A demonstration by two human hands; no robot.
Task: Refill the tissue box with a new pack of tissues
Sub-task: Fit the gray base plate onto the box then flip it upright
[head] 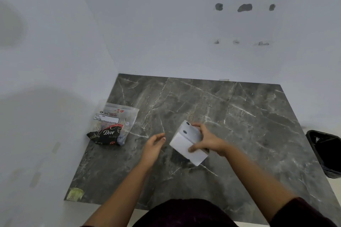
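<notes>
A white tissue box (184, 143) is held tilted just above the dark marble table (239, 116), near its middle. My right hand (206, 140) grips the box from the right, fingers over its top and thumb at its lower side. My left hand (154, 145) hovers a little to the left of the box, fingers apart, touching nothing. A clear plastic tissue pack (112, 125) with black and red "Dove" print lies at the table's left edge, against the wall.
White walls close in behind and to the left of the table. A black-lined waste bin (326, 153) stands on the floor off the table's right edge. A yellowish sticker (76, 194) marks the table's near left corner.
</notes>
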